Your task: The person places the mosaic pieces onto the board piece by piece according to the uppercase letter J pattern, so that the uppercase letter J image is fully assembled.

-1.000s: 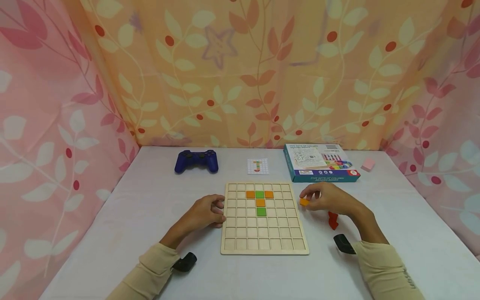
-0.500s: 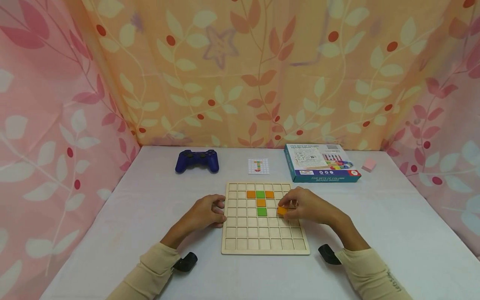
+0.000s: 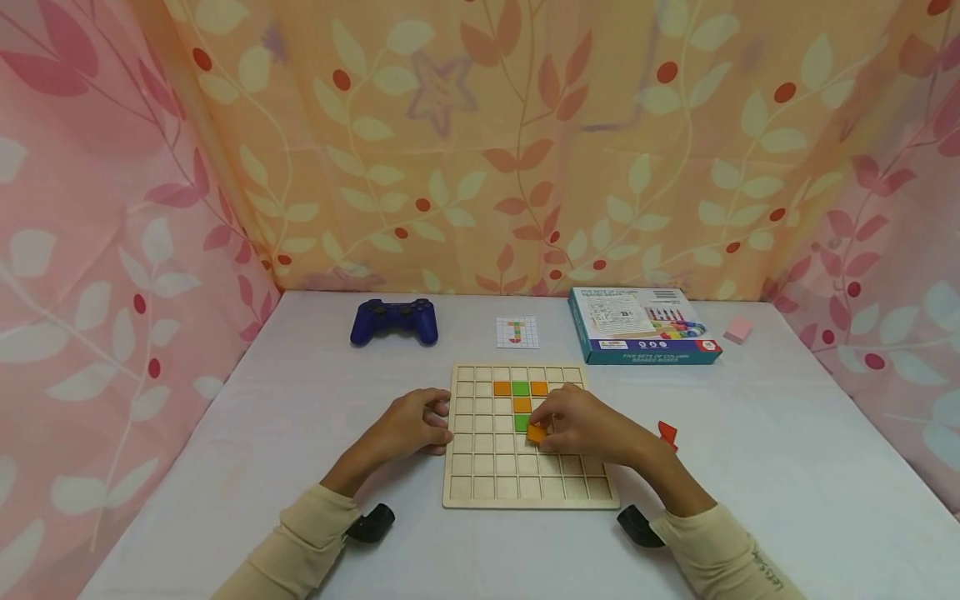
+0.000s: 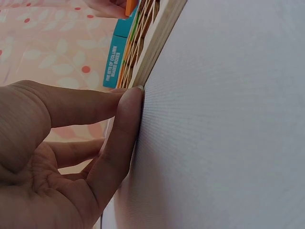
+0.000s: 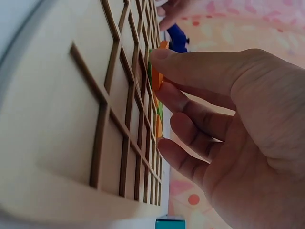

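A wooden grid board lies on the white table, with orange and green square tiles forming a T in its upper cells. My right hand is over the board and pinches an orange square tile between thumb and fingers, just below the lowest green tile. In the right wrist view, that orange tile stands on edge close above the grid. My left hand rests at the board's left edge. Its fingertips touch the side there, seen close up against the wooden rim in the left wrist view.
Red pieces lie on the table right of the board, partly behind the right forearm. Behind the board are a blue game controller, a small pattern card, a boxed set and a pink block.
My right hand has carried the orange tile leftward from beside the board's right edge to its middle column. My left hand has stayed at the left edge.
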`<move>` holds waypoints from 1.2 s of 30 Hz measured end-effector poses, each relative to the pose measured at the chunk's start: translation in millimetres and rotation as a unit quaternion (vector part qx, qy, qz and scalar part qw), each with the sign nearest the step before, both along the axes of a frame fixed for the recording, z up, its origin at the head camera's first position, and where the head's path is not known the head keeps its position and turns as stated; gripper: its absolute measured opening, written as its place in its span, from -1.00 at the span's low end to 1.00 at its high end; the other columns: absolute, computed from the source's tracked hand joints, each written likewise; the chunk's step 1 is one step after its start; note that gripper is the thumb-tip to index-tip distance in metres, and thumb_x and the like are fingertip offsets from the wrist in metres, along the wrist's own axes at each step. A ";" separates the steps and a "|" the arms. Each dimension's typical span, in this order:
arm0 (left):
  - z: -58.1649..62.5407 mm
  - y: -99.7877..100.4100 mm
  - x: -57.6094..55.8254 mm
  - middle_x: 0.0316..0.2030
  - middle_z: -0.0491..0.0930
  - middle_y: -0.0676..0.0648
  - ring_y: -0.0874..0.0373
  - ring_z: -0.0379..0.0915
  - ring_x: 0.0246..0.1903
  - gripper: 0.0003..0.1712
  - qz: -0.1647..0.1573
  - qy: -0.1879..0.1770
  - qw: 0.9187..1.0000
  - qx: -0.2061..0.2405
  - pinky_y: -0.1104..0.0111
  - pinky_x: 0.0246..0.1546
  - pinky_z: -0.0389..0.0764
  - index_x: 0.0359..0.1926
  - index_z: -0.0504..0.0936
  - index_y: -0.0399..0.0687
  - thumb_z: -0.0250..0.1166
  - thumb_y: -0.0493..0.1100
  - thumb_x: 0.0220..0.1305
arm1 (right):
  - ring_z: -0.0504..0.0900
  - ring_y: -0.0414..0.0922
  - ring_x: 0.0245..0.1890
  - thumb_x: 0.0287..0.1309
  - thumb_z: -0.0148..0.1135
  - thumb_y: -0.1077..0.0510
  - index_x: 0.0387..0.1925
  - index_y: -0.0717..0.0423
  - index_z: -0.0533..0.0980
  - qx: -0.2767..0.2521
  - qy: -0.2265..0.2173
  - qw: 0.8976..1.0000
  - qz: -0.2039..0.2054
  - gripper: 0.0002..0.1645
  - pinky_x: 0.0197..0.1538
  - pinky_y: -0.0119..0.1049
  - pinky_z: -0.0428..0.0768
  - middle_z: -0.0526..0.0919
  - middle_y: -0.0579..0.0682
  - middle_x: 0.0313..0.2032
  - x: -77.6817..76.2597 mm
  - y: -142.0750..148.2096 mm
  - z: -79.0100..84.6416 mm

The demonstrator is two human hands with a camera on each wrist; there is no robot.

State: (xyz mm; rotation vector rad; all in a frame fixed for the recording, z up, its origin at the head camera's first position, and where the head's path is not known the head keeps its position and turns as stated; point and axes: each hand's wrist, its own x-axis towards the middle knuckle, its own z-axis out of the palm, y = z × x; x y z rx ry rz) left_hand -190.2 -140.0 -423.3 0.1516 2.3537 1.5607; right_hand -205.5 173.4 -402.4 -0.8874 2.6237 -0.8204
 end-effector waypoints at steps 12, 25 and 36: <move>1.4 -1.3 0.9 0.12 0.56 -0.26 0.09 0.64 -0.11 -0.23 -0.001 0.000 1.000 0.002 0.28 -0.25 0.87 0.43 0.43 -0.42 0.45 -0.52 0.20 | 0.48 -0.15 0.02 0.25 0.54 0.13 0.02 0.01 0.79 0.022 0.028 0.999 0.019 -0.70 0.11 -0.23 0.65 0.75 -0.19 -0.06 6.9 -12.7 -1.0; 0.7 -1.6 0.9 0.10 0.56 -0.25 0.10 0.64 -0.13 -0.23 -0.006 0.001 1.000 0.000 0.28 -0.26 0.86 0.42 0.43 -0.42 0.46 -0.51 0.19 | 0.51 -0.15 -0.01 0.25 0.54 0.11 0.05 0.03 0.78 0.025 0.036 0.999 0.022 -0.66 0.08 -0.22 0.65 0.76 -0.15 -0.05 7.3 -13.6 -2.4; 0.4 0.4 0.9 0.11 0.57 -0.25 0.10 0.64 -0.13 -0.22 -0.002 -0.003 1.000 0.002 0.28 -0.27 0.86 0.43 0.43 -0.42 0.46 -0.51 0.19 | 0.53 -0.13 -0.02 0.26 0.54 0.13 0.08 0.00 0.75 0.005 0.020 0.999 0.025 -0.64 0.06 -0.28 0.66 0.77 -0.19 -0.02 5.3 -9.4 -2.6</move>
